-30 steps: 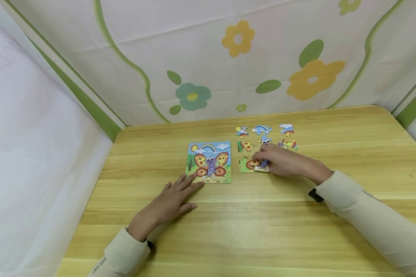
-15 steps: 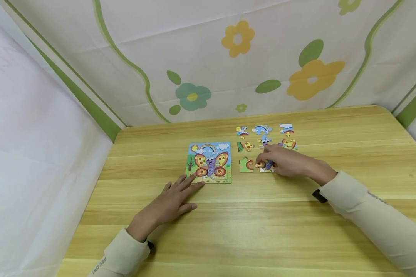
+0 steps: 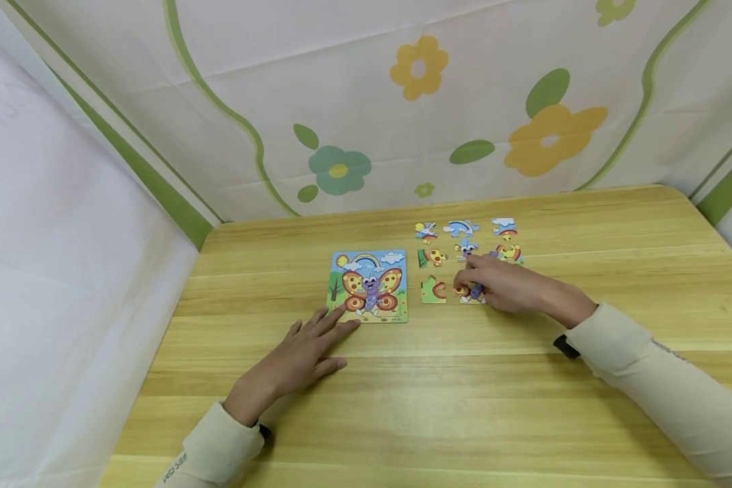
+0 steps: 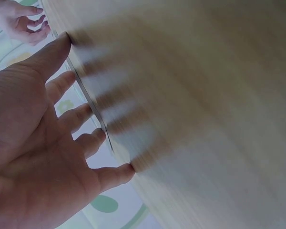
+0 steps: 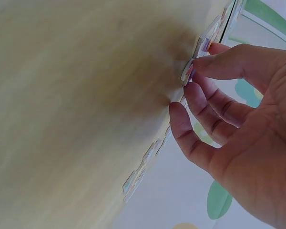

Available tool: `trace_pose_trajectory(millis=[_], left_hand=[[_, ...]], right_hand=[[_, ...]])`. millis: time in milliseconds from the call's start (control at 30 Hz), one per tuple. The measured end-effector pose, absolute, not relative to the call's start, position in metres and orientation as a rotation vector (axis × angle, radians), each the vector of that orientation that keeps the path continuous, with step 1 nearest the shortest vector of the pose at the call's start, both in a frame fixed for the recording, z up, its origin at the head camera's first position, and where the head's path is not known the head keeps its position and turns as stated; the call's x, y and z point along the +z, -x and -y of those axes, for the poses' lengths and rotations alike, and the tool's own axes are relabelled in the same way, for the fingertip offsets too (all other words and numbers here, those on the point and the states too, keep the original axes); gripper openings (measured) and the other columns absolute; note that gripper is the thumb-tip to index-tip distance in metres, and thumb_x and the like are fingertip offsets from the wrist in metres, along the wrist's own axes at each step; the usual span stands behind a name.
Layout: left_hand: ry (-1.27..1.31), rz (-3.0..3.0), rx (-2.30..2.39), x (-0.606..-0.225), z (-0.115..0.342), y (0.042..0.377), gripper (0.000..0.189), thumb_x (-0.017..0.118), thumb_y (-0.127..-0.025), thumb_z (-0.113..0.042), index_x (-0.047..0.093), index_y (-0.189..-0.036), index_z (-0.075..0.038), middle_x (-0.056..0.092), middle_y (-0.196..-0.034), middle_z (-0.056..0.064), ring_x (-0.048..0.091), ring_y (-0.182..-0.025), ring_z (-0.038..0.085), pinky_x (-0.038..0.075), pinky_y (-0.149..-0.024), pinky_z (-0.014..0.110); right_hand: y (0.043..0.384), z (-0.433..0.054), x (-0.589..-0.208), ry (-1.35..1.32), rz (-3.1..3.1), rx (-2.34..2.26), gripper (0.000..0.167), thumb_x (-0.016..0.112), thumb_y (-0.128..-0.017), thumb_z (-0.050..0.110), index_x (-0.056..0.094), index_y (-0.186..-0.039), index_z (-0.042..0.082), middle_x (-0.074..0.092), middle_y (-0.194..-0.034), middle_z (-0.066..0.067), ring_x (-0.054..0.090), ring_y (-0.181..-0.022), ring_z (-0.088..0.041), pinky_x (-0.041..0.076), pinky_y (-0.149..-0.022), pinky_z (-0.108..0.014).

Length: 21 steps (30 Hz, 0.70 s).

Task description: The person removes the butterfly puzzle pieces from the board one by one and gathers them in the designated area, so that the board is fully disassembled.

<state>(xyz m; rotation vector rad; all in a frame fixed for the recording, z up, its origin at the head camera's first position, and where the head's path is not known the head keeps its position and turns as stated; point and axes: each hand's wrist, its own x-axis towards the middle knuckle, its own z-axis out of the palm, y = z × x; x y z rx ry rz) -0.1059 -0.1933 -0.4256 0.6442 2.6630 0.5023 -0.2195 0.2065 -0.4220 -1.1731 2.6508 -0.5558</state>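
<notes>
A square butterfly puzzle board lies on the table just left of the middle in the head view. My left hand rests flat with fingers spread, its fingertips touching the board's lower left edge and the wood. To the right of the board, my right hand pinches a puzzle piece with the purple body and feet printed on it, low at the tabletop. The hand hides its right side. In the right wrist view, the thumb and fingers close on thin pieces at table level.
Loose puzzle pieces sit in rows behind and beside the right hand: a green corner piece, a yellow wing piece, a rainbow piece and a cloud piece, among several. A flowered white cloth rises behind the wooden table.
My right hand has slid the purple-body piece a little to the right, away from the green corner piece, opening a gap between them. The left hand has stayed still.
</notes>
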Motion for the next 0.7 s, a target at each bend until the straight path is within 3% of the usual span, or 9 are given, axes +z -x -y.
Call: trace_pose_trajectory(millis=[700], left_hand=[[-0.646, -2.667, 0.502, -0.4267, 0.1933, 0.1062, 0.063, 0.058, -0.108, -0.038, 0.033, -0.166, -0.03, 0.016, -0.177, 0.006, 0.011, -0.163, 0.043, 0.016, -0.119, 0.081]], right_hand=[[0.2207, -0.206, -0.4248, 1.203, -2.665, -0.575, 0.053, 0.055, -0.085, -0.024, 0.074, -0.114, 0.016, 0.065, -0.11, -0.003, 0.059, -0.102, -0.023, 0.052, -0.09, -0.045]])
